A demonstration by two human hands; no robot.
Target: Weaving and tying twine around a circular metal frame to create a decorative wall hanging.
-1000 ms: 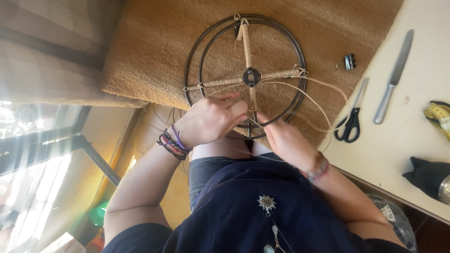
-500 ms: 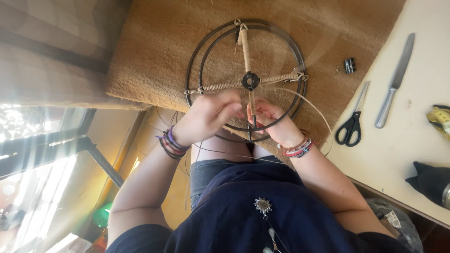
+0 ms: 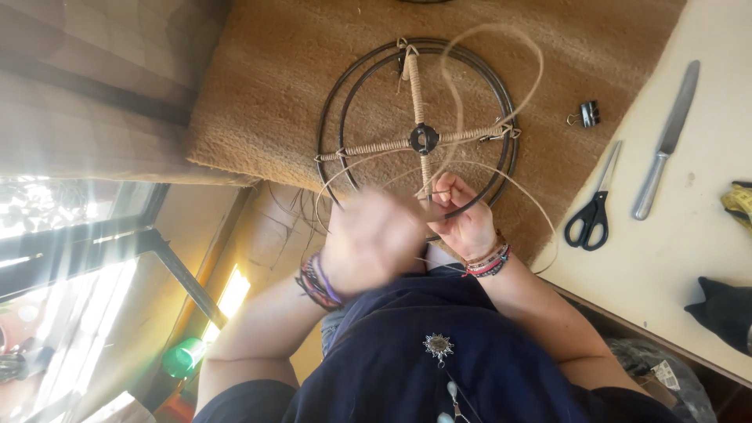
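A round double wire ring frame (image 3: 338, 117) lies on a woven tan mat (image 3: 266, 86). Its cross spokes, wrapped in pale fibre, meet at a dark hub (image 3: 424, 139). My right hand (image 3: 464, 223) pinches the lower spoke where it meets the rim. My left hand (image 3: 368, 243) is a blurred fist just below the ring, closed on a thin fibre strand (image 3: 501, 47) that loops high over the ring's upper right and curves round its lower edge. Both wrists wear several bracelets.
To the right, a white table (image 3: 689, 251) holds black-handled scissors (image 3: 591, 219), a metal knife (image 3: 666, 141), a yellow tape measure (image 3: 738, 202) and a black object (image 3: 724, 309). A black binder clip (image 3: 587, 115) lies on the mat. A window and dark frame are at left.
My left hand has pulled back toward my body, now blurred. The fibre strand has swung up into a big loop over the ring. My right hand stays at the lower rim.
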